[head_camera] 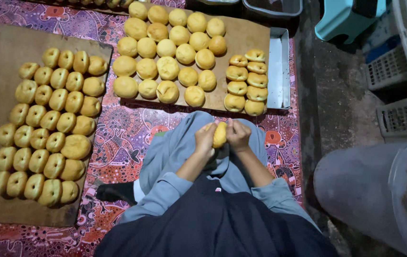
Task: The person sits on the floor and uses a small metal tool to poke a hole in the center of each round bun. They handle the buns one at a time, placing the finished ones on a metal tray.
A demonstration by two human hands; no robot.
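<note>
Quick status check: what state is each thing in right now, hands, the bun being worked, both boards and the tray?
Left hand: gripping the bun.
Right hand: gripping the same bun.
Bun: held upright between both hands, above the lap.
Left board: covered in rows of split buns.
Top board: mostly whole round buns, split ones at right.
Metal tray: under the board's right end, bare.

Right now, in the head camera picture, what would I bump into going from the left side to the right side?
Brown board of split yellow buns → hands pinching one yellow bun → shiny metal tray → white plastic crates → big grey barrel.
</note>
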